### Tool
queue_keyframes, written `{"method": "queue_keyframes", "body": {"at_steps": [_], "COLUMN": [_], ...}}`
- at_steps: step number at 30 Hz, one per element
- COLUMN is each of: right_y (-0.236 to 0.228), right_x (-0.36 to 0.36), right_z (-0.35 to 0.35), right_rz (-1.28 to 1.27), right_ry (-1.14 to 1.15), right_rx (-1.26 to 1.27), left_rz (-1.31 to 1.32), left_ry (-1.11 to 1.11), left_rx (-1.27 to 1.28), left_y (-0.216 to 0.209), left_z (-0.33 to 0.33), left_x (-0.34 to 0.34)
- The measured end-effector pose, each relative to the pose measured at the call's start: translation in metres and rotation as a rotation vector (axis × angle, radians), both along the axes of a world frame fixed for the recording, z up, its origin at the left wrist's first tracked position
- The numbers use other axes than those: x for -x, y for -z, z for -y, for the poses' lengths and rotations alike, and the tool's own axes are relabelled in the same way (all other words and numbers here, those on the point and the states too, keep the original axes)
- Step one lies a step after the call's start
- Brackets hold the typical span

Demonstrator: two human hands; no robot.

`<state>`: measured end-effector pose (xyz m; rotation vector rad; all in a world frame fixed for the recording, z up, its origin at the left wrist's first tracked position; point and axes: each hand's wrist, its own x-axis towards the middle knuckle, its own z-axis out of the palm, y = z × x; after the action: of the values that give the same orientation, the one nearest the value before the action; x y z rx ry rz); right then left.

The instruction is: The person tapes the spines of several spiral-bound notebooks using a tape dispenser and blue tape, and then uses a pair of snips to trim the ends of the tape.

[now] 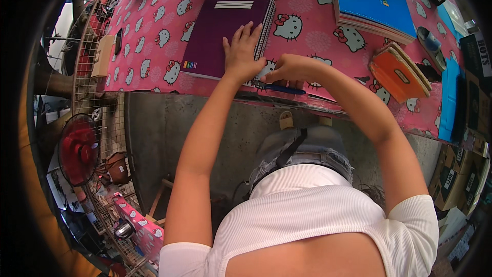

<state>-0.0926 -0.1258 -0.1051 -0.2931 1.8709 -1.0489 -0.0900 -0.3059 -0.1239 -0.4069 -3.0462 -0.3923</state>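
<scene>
A purple spiral notebook point(215, 25) lies closed on the pink patterned tabletop, its wire coil point(267, 23) along the right side. My left hand point(243, 51) rests flat on its cover near the coil, fingers stretched out. Beside the coil's near end, my right hand point(292, 69) is closed, thumb and curled fingers drawn together. Whatever sits between those fingers is hidden. Just under the right hand, close to the table's front edge, is a slim dark blue tool point(285, 90), perhaps a handle or a pen; its kind is unclear.
At the back right is a stack of blue notebooks point(371, 5). An orange box-like holder point(400, 74) stands nearer, with a tape roll point(431, 46) beside it. Cartons point(456, 174) are piled at right. A red fan point(79, 149) stands by the wire mesh at left.
</scene>
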Motion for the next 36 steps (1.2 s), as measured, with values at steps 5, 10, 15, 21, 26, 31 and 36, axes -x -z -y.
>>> {"method": "queue_keyframes", "body": {"at_steps": [5, 10, 15, 21, 26, 31, 36], "right_y": [0.017, 0.037, 0.041, -0.002, 0.001, 0.019, 0.039], "right_x": [-0.027, -0.034, -0.030, -0.001, -0.010, -0.028, -0.029], "right_z": [-0.004, -0.014, -0.009, 0.002, 0.005, -0.008, -0.005], "right_rz": [-0.805, -1.174, -1.274, -0.249, -0.442, -1.103, -1.466], "right_ry": [-0.187, -0.182, -0.223, -0.117, -0.188, -0.270, -0.323], "right_rx": [-0.030, 0.025, 0.020, -0.119, -0.153, -0.109, -0.081], "left_rz": [0.074, 0.082, 0.071, 0.093, 0.132, 0.130, 0.120], "left_ry": [-0.034, -0.031, -0.020, -0.038, -0.051, -0.040, -0.048], "left_rx": [0.088, 0.077, 0.072, 0.149, 0.209, 0.212, 0.217], "left_y": [-0.007, -0.007, -0.007, -0.009, -0.013, -0.012, -0.010], "left_z": [-0.006, -0.006, -0.007, -0.009, -0.012, -0.012, -0.012], "left_x": [-0.003, -0.002, 0.000, -0.001, -0.003, -0.002, -0.001]}}
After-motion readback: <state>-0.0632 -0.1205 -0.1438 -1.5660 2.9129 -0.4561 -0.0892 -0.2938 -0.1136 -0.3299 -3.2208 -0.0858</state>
